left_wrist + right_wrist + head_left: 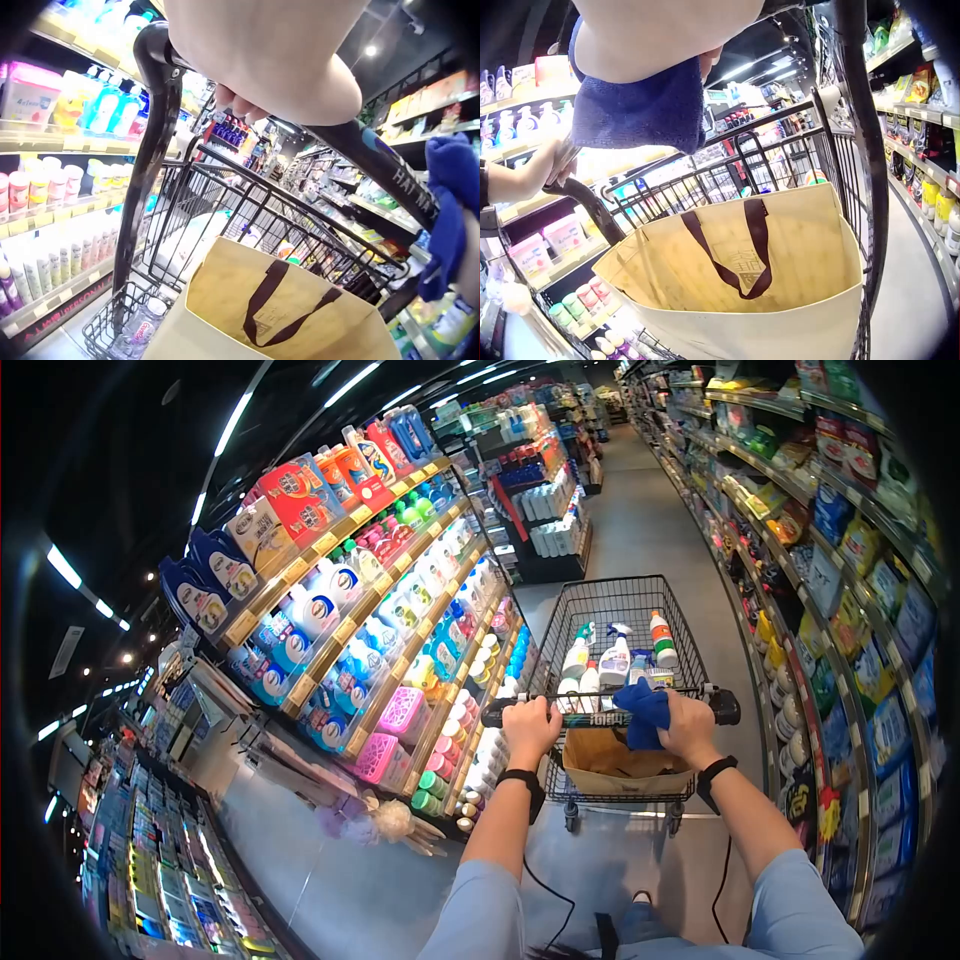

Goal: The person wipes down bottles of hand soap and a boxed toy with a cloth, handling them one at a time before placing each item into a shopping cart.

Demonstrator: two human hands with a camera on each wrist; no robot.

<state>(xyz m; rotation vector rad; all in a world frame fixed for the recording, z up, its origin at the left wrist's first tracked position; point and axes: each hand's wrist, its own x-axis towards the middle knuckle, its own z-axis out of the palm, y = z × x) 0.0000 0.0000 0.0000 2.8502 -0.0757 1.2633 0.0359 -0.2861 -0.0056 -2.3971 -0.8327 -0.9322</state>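
My left hand [532, 730] grips the left part of the black shopping cart's handle [590, 712], its fingers curled over the bar. On the right part, my right hand [690, 728] holds a dark blue cloth [645, 712] against the bar. The cloth hangs down below the palm in the right wrist view. Inside the wire cart [655, 582] are a white spray bottle [616, 660], a green-topped bottle [577, 657] and a bottle with an orange cap [663, 642], among several others. An open paper bag [217, 300] with dark handles stands below the handle, near me.
Lit shelves of detergents and soaps [330, 600] line the left side. Shelves of bagged goods [850, 550] run along the right. Between them the grey aisle floor [625, 510] stretches ahead past a display of bottles [555, 510]. Pale dried flowers [385, 820] stick out low at the left.
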